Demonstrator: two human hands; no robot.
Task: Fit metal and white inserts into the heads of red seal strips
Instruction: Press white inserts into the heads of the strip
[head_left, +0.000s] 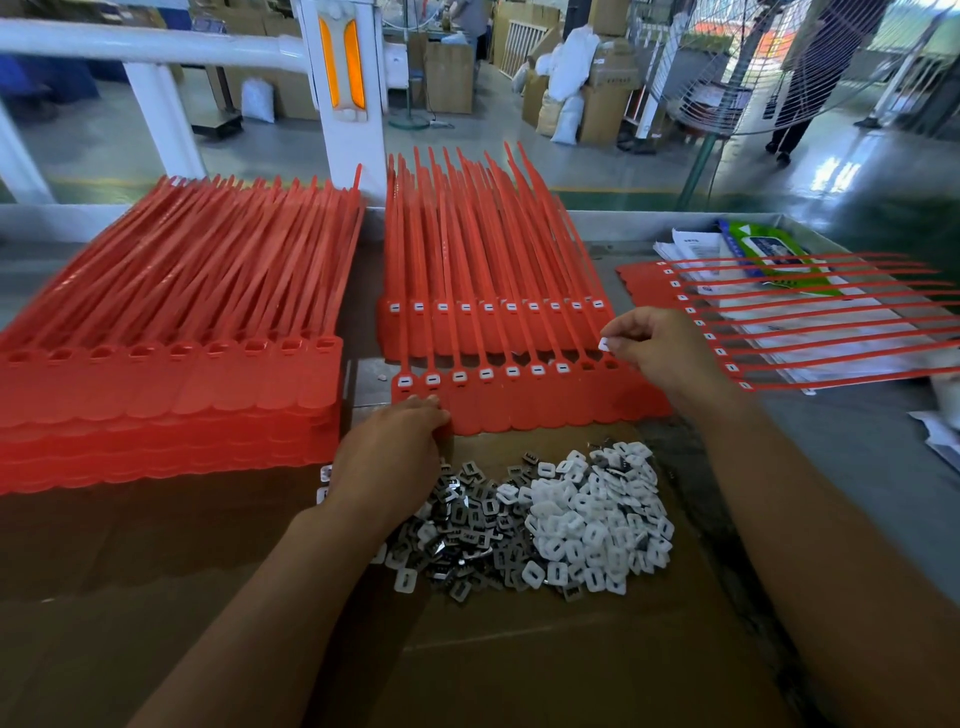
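Head view: right hand (670, 353) pinches a white insert (607, 344) just above an empty head (611, 364); light, stiff, fumble-prone, so hold its edges. Left hand (395, 452) seems to grip the red strips (519, 410).

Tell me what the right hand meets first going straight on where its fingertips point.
The right hand, pinching a white insert, points down-left. First in line are likely the empty heads at the front strip row's right end; depth is unclear.
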